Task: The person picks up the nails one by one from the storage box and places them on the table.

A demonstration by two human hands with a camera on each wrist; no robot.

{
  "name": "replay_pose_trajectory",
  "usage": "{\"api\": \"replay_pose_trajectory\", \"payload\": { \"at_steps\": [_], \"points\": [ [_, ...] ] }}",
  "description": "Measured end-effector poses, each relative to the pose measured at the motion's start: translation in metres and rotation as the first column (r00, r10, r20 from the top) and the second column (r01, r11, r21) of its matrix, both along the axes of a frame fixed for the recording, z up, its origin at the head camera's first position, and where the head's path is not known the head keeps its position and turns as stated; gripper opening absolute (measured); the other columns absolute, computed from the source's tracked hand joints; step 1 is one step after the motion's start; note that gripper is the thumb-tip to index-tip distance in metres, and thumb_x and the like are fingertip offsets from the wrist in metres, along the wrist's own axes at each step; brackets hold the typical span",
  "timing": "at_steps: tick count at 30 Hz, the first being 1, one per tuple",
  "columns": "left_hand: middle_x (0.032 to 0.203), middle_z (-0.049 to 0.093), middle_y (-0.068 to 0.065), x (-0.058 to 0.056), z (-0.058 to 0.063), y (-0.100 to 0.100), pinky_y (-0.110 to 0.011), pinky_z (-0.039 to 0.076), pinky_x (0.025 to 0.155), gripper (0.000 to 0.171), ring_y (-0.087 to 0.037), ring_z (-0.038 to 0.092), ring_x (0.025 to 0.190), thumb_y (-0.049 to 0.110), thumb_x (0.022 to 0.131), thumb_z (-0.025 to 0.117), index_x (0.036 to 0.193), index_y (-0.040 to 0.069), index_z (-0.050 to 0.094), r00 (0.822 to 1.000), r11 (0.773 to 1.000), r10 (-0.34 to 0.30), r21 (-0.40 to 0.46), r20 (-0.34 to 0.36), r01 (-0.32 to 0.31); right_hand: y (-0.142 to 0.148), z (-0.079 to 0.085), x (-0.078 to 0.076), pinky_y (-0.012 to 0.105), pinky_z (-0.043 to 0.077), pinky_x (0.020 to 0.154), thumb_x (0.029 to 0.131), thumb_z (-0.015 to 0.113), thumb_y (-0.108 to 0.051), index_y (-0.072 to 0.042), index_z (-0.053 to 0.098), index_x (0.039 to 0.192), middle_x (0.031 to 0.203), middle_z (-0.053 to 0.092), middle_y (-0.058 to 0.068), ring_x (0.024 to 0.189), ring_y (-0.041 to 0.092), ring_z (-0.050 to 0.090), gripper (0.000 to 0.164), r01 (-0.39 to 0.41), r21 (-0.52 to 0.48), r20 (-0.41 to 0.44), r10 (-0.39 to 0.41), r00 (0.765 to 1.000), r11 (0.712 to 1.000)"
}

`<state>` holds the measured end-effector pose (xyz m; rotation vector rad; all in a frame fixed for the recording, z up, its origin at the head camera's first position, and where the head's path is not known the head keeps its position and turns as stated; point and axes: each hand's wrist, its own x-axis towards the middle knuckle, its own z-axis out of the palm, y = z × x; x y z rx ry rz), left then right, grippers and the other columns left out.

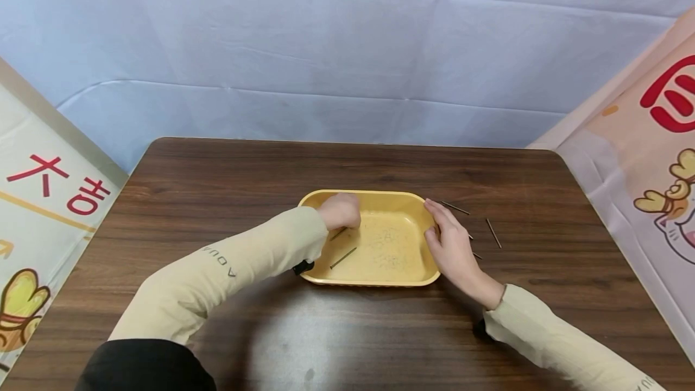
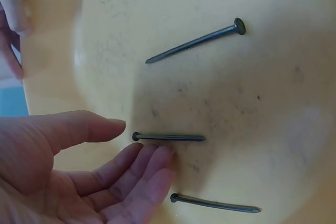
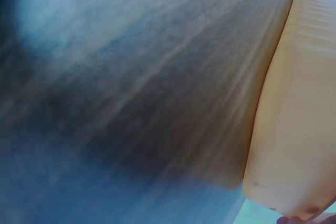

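A yellow plastic tray (image 1: 396, 279) stands on the table, with iron nails inside. My left hand (image 1: 341, 211) reaches into its left end. In the left wrist view, the thumb and the curved fingers sit either side of the head of one nail (image 2: 170, 138), with a gap between them. Another nail (image 2: 216, 204) lies just beyond the fingertips, and a third nail (image 2: 194, 43) rests farther off on the tray floor. My right hand (image 1: 453, 249) holds the tray's right rim, thumb at the inner side and fingers along the outside. Its fingertips barely show in the right wrist view.
Several nails lie on the dark wooden table (image 1: 244, 180) right of the tray, among them one nail (image 1: 493, 233) farthest right and one (image 1: 455, 207) near the tray's back corner. A pale cloth (image 1: 326, 47) hangs behind the table, with printed sheets at both sides.
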<state>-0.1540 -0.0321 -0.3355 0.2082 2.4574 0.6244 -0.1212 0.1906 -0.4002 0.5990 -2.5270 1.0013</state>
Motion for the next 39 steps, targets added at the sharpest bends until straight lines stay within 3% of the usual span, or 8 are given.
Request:
{"api": "replay_pose_trajectory", "payload": {
  "at_steps": [7, 14, 23, 30, 35, 39],
  "points": [
    [0.057, 0.013, 0.001, -0.004, -0.005, 0.008, -0.025, 0.011, 0.047, 0.037, -0.012, 0.009, 0.05, -0.012, 0.076, 0.035, 0.057, 0.016, 0.019, 1.0, 0.991, -0.007, -0.132, 0.008, 0.008, 0.001, -0.001, 0.0, 0.04, 0.048, 0.081, 0.076, 0.051, 0.009, 0.01, 0.053, 0.12, 0.125, 0.053, 0.019, 0.113, 0.032, 0.051, 0.044, 0.001, -0.002, 0.001, -0.001, 1.0, 1.0],
    [0.059, 0.027, -0.001, -0.011, -0.013, 0.016, -0.022, 0.017, 0.042, 0.026, -0.012, 0.019, 0.047, -0.003, 0.08, 0.044, 0.062, 0.013, 0.033, 0.998, 0.942, -0.063, -0.33, -0.01, 0.057, 0.0, -0.001, -0.001, 0.041, 0.047, 0.084, 0.077, 0.051, 0.009, 0.01, 0.053, 0.12, 0.125, 0.053, 0.019, 0.114, 0.032, 0.051, 0.043, -0.001, -0.001, 0.004, 0.001, 1.0, 1.0],
    [0.051, 0.026, 0.001, -0.012, -0.018, 0.02, -0.02, 0.019, 0.038, 0.026, -0.01, 0.019, 0.043, -0.003, 0.081, 0.045, 0.062, 0.012, 0.036, 0.999, 0.945, -0.038, -0.326, -0.021, 0.029, 0.0, -0.002, -0.002, 0.042, 0.046, 0.086, 0.076, 0.051, 0.008, 0.01, 0.054, 0.12, 0.125, 0.053, 0.018, 0.114, 0.032, 0.05, 0.043, 0.002, 0.003, 0.003, -0.002, 1.0, 1.0],
    [0.055, 0.026, 0.0, -0.015, -0.023, 0.021, -0.022, 0.018, 0.04, 0.023, -0.012, 0.021, 0.045, 0.003, 0.083, 0.047, 0.065, 0.013, 0.037, 0.999, 0.936, -0.045, -0.351, -0.027, 0.033, 0.0, -0.002, -0.002, 0.042, 0.046, 0.085, 0.076, 0.051, 0.009, 0.01, 0.054, 0.119, 0.125, 0.053, 0.019, 0.114, 0.032, 0.05, 0.044, 0.001, -0.001, 0.009, -0.001, 1.0, 1.0],
    [0.056, 0.025, 0.0, -0.015, -0.021, 0.021, -0.023, 0.018, 0.041, 0.021, -0.012, 0.02, 0.046, 0.004, 0.083, 0.047, 0.067, 0.013, 0.037, 0.999, 0.944, -0.032, -0.33, 0.002, 0.031, 0.0, -0.002, -0.002, 0.043, 0.045, 0.088, 0.076, 0.05, 0.008, 0.01, 0.054, 0.119, 0.125, 0.053, 0.019, 0.114, 0.032, 0.05, 0.043, 0.0, 0.001, 0.01, 0.0, 1.0, 1.0],
    [0.05, 0.021, 0.001, -0.014, -0.017, 0.02, -0.023, 0.016, 0.04, 0.03, -0.011, 0.017, 0.041, 0.0, 0.081, 0.044, 0.06, 0.015, 0.029, 0.998, 0.957, -0.004, -0.29, 0.059, 0.021, 0.0, -0.002, -0.002, 0.043, 0.045, 0.088, 0.076, 0.051, 0.009, 0.01, 0.054, 0.119, 0.125, 0.053, 0.018, 0.114, 0.032, 0.05, 0.043, 0.0, 0.002, 0.01, 0.0, 1.0, 1.0]
  ]
}}
